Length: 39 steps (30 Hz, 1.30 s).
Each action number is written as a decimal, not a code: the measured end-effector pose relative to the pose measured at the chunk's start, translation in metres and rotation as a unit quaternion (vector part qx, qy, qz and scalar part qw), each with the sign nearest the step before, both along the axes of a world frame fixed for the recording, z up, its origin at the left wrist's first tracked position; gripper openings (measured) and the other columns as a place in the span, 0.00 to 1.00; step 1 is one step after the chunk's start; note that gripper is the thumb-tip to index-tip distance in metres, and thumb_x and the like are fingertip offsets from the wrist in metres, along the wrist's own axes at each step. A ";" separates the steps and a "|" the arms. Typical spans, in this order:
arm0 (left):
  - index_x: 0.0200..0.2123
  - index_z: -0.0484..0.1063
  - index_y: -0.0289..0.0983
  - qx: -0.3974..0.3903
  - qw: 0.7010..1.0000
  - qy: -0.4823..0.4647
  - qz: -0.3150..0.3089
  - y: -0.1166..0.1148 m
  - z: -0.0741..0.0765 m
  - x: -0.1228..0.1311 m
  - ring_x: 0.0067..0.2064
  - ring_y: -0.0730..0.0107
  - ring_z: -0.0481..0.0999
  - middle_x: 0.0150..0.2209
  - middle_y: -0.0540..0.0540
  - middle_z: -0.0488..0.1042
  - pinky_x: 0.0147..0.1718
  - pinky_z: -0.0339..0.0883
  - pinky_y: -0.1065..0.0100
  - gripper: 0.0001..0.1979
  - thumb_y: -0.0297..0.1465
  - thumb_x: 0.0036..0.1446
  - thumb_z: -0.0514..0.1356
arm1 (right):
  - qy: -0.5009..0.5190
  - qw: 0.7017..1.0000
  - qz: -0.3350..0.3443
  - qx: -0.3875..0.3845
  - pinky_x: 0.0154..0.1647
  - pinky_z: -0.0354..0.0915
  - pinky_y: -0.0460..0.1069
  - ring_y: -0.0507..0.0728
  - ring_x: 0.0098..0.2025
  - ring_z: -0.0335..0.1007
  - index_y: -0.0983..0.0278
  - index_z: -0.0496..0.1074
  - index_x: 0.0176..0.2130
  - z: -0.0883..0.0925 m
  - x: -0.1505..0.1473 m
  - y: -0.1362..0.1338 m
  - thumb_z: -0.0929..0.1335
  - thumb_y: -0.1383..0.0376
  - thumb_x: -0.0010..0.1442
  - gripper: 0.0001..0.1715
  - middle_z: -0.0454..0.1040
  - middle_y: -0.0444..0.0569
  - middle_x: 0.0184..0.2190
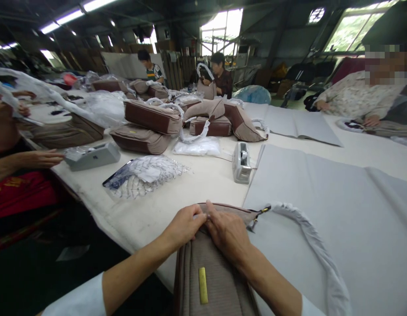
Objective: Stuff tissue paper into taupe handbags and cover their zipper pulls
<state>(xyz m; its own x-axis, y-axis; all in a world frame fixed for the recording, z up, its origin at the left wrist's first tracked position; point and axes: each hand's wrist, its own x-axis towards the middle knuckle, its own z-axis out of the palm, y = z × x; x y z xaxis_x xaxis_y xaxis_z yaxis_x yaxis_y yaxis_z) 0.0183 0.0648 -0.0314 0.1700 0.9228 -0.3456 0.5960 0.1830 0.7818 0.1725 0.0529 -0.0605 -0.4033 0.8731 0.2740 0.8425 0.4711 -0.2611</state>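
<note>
A brown-grey handbag (219, 281) lies at the table's near edge, a gold plate (203, 285) on its face. At its upper end my left hand (186, 224) closes on the fabric, thumb and fingers pinched. Beside it my right hand (228, 230) lies over the bag, its fingers fairly straight and pressed on the same spot; the two hands meet there. From the bag's right corner, past a gold clasp, a strap wrapped in white (311, 237) curves over grey sheeting (361, 210). What lies beneath my fingertips is hidden.
Ahead on the white table (210, 175) stand a tape dispenser (242, 162), a second grey dispenser (93, 156), a plastic bag of white tags (144, 175) and stacked handbags (152, 116). A co-worker's hand (38, 159) reaches in at left; another person (361, 98) sits at right.
</note>
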 end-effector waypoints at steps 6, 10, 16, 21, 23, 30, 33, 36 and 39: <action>0.39 0.68 0.38 0.367 0.917 0.063 -0.143 -0.025 -0.024 -0.025 0.43 0.66 0.71 0.40 0.45 0.72 0.43 0.65 0.65 0.07 0.26 0.59 0.52 | 0.244 0.937 -0.176 -0.177 0.30 0.63 0.49 0.55 0.27 0.68 0.64 0.68 0.40 -0.016 0.058 -0.040 0.63 0.52 0.59 0.19 0.71 0.46 0.26; 0.49 0.64 0.36 0.326 0.937 0.093 -0.087 -0.023 -0.026 -0.022 0.42 0.62 0.71 0.39 0.44 0.72 0.42 0.66 0.63 0.22 0.32 0.51 0.64 | 0.368 0.847 -0.234 -0.304 0.35 0.66 0.50 0.57 0.32 0.69 0.63 0.66 0.39 -0.042 0.067 -0.054 0.65 0.48 0.54 0.23 0.71 0.48 0.34; 0.33 0.73 0.37 0.289 0.935 0.167 -0.122 -0.008 -0.017 -0.001 0.39 0.62 0.69 0.33 0.45 0.72 0.40 0.64 0.62 0.09 0.32 0.60 0.54 | 0.420 0.810 -0.234 -0.336 0.34 0.65 0.50 0.59 0.36 0.70 0.63 0.65 0.40 -0.052 0.062 -0.058 0.65 0.47 0.52 0.25 0.72 0.49 0.35; 0.25 0.68 0.35 0.290 0.941 0.145 -0.092 -0.003 -0.027 0.001 0.34 0.64 0.67 0.29 0.45 0.70 0.37 0.60 0.63 0.16 0.33 0.62 0.48 | 0.478 0.761 -0.206 -0.388 0.37 0.65 0.50 0.57 0.33 0.70 0.64 0.62 0.45 -0.064 0.061 -0.070 0.64 0.45 0.54 0.29 0.73 0.48 0.33; 0.26 0.69 0.35 0.207 0.974 0.075 -0.057 0.001 -0.026 -0.004 0.33 0.65 0.68 0.27 0.47 0.70 0.36 0.59 0.66 0.17 0.36 0.61 0.50 | 0.466 0.745 -0.203 -0.433 0.33 0.64 0.49 0.57 0.32 0.69 0.65 0.61 0.48 -0.067 0.064 -0.074 0.63 0.42 0.53 0.35 0.72 0.47 0.29; 0.21 0.70 0.34 0.070 0.997 -0.040 -0.003 0.012 -0.021 -0.017 0.26 0.70 0.67 0.20 0.52 0.67 0.27 0.57 0.71 0.22 0.44 0.57 0.52 | 0.473 0.699 -0.159 -0.513 0.32 0.64 0.48 0.59 0.37 0.70 0.65 0.68 0.45 -0.050 0.067 -0.077 0.65 0.39 0.49 0.37 0.73 0.49 0.31; 0.29 0.75 0.34 0.075 0.995 -0.058 0.022 0.010 -0.019 -0.017 0.33 0.66 0.73 0.27 0.48 0.75 0.34 0.63 0.69 0.23 0.45 0.58 0.50 | 0.463 0.704 -0.145 -0.519 0.33 0.64 0.49 0.58 0.33 0.69 0.65 0.69 0.46 -0.045 0.066 -0.078 0.64 0.38 0.48 0.40 0.73 0.49 0.30; 0.39 0.75 0.34 0.107 0.987 -0.076 0.091 -0.006 -0.019 -0.024 0.43 0.61 0.74 0.40 0.43 0.77 0.45 0.64 0.64 0.23 0.45 0.59 0.48 | 0.442 0.717 -0.143 -0.520 0.32 0.64 0.49 0.60 0.36 0.69 0.67 0.69 0.47 -0.045 0.068 -0.081 0.64 0.35 0.47 0.44 0.74 0.51 0.31; 0.44 0.73 0.36 0.139 0.963 -0.091 0.214 -0.035 -0.027 -0.039 0.52 0.58 0.70 0.46 0.41 0.74 0.52 0.62 0.59 0.22 0.45 0.56 0.53 | 0.426 0.742 -0.146 -0.496 0.38 0.66 0.50 0.62 0.41 0.70 0.67 0.72 0.42 -0.041 0.070 -0.084 0.62 0.35 0.47 0.43 0.75 0.53 0.35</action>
<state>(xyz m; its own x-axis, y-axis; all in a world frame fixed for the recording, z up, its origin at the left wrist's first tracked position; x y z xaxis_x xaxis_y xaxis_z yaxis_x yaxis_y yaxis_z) -0.0211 0.0302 -0.0588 -0.2120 0.9743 -0.0757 0.3618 0.1502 0.9201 0.2421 -0.0316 -0.1019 -0.2070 0.8318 -0.5150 0.2010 -0.4790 -0.8545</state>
